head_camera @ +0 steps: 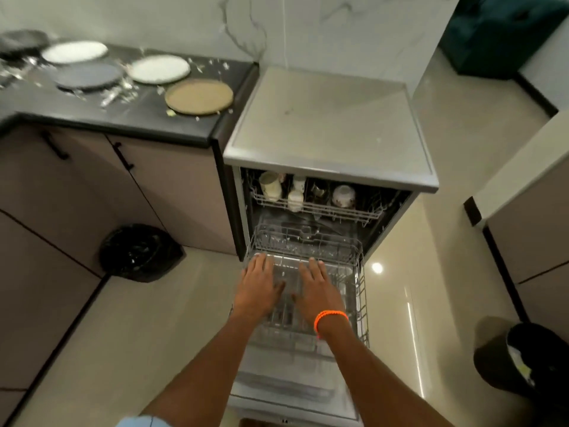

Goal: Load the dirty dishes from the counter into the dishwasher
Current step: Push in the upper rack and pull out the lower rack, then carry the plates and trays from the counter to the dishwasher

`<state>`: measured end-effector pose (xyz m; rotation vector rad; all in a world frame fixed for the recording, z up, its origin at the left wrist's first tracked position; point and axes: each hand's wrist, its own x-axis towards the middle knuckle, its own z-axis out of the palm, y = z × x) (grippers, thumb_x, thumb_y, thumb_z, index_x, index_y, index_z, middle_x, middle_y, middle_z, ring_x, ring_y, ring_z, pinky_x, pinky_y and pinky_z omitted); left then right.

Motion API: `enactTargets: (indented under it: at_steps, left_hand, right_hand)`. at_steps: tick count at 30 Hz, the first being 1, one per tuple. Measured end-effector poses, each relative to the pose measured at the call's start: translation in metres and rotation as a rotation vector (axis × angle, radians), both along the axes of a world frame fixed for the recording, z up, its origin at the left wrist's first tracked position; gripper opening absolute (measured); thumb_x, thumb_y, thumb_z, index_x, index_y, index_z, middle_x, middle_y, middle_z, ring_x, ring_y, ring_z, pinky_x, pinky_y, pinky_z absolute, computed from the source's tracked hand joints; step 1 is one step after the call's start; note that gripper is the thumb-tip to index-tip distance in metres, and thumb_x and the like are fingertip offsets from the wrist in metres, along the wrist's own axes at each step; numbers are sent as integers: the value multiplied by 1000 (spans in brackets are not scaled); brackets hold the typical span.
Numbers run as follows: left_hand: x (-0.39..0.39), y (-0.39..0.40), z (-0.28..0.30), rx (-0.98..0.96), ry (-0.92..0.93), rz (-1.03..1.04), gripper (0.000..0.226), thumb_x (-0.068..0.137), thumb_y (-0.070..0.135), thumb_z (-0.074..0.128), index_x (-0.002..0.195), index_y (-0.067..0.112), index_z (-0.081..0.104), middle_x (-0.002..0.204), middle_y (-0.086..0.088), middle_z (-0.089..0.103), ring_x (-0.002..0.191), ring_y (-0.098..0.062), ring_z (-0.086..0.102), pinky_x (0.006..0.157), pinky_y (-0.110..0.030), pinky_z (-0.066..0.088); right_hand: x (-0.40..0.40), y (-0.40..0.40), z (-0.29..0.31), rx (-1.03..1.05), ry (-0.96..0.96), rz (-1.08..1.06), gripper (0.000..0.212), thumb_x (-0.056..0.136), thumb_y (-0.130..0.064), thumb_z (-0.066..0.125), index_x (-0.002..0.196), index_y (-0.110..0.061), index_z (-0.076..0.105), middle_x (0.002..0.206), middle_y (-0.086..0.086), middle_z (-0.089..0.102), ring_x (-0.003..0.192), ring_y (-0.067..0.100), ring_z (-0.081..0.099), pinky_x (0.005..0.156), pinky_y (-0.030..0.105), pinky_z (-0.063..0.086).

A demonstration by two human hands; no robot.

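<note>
The fingers (260, 263) of the left hand (257, 288) are lying stretched out and loosely spread, palm down, holding nothing. Those of the right hand (317, 288) are lying the same way, flat and empty, with an orange wristband (330, 320) sitting on that wrist. Both hands are reaching over the lower rack (360, 291), which is standing pulled out over the open door (295, 392) of the dishwasher (332, 124); whether the palms are touching the wire or hovering just above it cannot be told.

Above and behind them the upper rack (314, 209) is carrying several pale cups (271, 186) and a small bowl (343, 195) lying on its side.

The dirty dishes are sitting on the dark tabletop (129, 118) to the left of the machine, well apart from the hands. A tan plate (199, 96) is lying nearest the machine, a white plate (159, 68) just behind it, a grey plate (90, 76) further left and another white plate (74, 51) behind that. Cutlery (112, 95) and scraps are lying scattered between them, blurred. A dark dish (21, 43) is sitting at the far left edge, too blurred to make out.

On the floor, a black bin bag (140, 252) is resting against the cabinets, and a dark bin (523, 359) is standing at the right.
</note>
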<state>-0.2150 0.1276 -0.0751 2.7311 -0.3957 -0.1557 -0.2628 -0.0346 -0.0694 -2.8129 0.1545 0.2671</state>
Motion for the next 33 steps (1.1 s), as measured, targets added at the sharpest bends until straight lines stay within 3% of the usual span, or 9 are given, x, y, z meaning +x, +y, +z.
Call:
enactTargets:
  at_steps: [7,16,24,33]
  left_hand:
    - [19,37,163,-25,-176,80,71,102,55,42,158,16,26,165,-5,25,155,-23,15,124,-43,21]
    - [9,116,372,-33,-465,228,66,99,57,46,150,16,34,156,-5,34,147,-23,29,120,-43,30]
    - [13,177,442,-56,-531,289,67,98,57,49,148,14,39,153,-6,39,143,-25,34,114,-46,35]
    - [67,264,457,-98,-510,330,69,97,60,48,149,16,37,155,-6,37,144,-26,30,114,-45,33]
  right_hand:
    - [33,23,157,-34,-200,43,75,99,-51,47,160,-26,9,168,0,1,155,21,-5,115,45,36]
    - [22,88,330,15,-426,142,75,98,-57,42,160,-27,11,168,0,2,155,21,-2,120,41,25]
    - [41,147,421,4,-558,185,75,98,-57,43,159,-22,17,167,5,9,155,25,4,115,42,34]
    - [112,232,444,44,-571,150,77,96,-54,48,158,-22,16,167,4,10,154,24,5,118,43,29]
